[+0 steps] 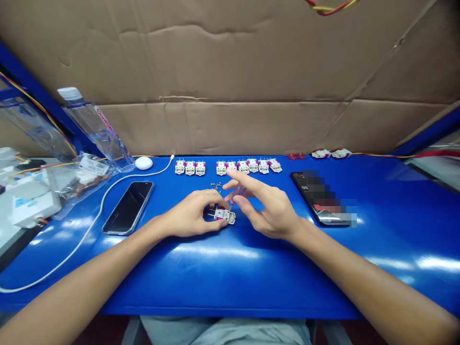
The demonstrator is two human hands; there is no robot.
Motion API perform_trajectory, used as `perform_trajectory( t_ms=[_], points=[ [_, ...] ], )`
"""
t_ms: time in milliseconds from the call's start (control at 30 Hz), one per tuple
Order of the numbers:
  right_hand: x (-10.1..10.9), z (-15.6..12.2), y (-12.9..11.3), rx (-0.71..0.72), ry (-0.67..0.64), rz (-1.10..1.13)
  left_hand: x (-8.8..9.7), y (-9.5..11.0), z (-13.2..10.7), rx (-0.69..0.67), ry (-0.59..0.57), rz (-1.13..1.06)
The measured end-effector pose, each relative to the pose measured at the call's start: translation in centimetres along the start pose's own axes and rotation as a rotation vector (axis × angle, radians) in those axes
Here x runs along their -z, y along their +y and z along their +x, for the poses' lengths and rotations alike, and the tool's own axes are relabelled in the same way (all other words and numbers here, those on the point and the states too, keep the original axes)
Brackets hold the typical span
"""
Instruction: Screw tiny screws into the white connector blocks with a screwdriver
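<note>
My left hand (194, 212) is closed on a small white-and-magenta plug part (223, 215), pinching it flat against the blue table with thumb and fingers. Metal pins stick out of its left end. Above it, my right hand (268, 203) holds a small screwdriver (238, 190) with a see-through purplish handle between thumb and fingers, its index finger stretched out. The shaft slants down to the plug part; its exact contact point is too small to tell. Just beyond my left fingers lies a little pile of screws (216, 186).
Similar plug parts (190, 167) stand in a row along the back, with more at the back right (330, 153). Phones lie to the left (128, 208) and right (319, 199). A white cable (102, 203), a tilted water bottle (98, 129) and a cardboard wall (230, 67) surround the workspace.
</note>
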State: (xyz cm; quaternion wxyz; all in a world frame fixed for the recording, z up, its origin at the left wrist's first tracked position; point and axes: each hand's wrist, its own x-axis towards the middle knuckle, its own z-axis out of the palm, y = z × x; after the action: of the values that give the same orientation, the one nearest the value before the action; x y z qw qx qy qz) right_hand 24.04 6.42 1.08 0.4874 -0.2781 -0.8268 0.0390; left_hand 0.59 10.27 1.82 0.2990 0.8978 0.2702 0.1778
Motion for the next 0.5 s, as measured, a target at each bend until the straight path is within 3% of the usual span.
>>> perform_trajectory(
  t_ms=[167, 333, 500],
  points=[
    [-0.05, -0.09, 0.16, 0.017, 0.078, -0.066, -0.04, -0.05, 0.04, -0.012, 0.013, -0.005],
    [-0.23, 0.01, 0.21, -0.03, -0.016, 0.019, -0.14, -0.27, -0.03, -0.014, 0.009, 0.0],
    [-0.52, 0.04, 0.28, 0.005, 0.078, -0.017, -0.06, -0.18, -0.01, -0.002, 0.01, -0.014]
  ],
)
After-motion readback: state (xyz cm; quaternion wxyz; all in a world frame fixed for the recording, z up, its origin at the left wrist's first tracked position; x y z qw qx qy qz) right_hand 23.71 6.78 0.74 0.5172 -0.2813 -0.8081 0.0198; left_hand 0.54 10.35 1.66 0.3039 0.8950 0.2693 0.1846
